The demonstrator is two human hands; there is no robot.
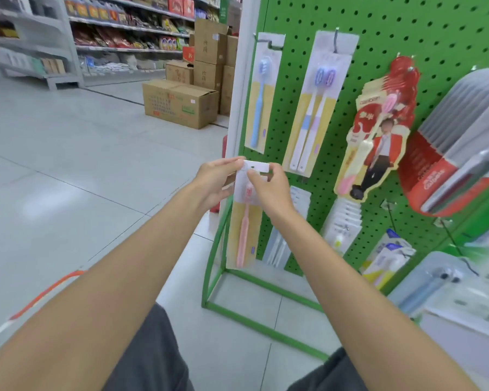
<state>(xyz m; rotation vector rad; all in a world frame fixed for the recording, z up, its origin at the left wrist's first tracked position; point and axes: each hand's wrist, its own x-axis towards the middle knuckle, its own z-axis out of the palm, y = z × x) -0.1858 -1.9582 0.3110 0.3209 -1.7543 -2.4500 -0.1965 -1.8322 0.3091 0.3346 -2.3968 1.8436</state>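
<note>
The left hand (215, 182) and right hand (268, 190) pinch the top corners of the pink toothbrush pack (244, 230), which hangs low at the left edge of the green pegboard (378, 29). To hang it well, hold the card level and slide its hole (253, 166) squarely onto a hook.

At frame right, a green pegboard rack (393, 29) carries hanging toothbrush packs: blue single (261, 100), twin pack (315, 108), red cards (378, 136).
</note>
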